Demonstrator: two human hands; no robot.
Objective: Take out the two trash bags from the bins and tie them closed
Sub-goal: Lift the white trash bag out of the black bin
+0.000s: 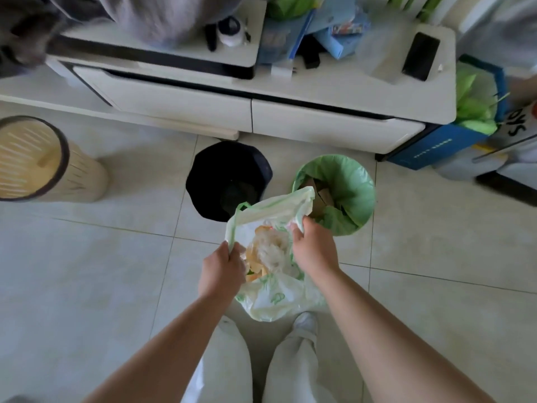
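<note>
Trash bag (273,298), white with green print, hangs above the floor (87,271) between the knees, left hand (222,267) and right hand (312,248) each pinching its rim; contents blurred. Bare tiles lie around.

I see open tiled floor (87,271) left and right of the held bag (270,298). Ahead, the black bin (220,175) and green-lined bin (348,181) stand side by side, hemmed behind by the white cabinet (290,103). A tall beige container (58,170) blocks far left.
</note>
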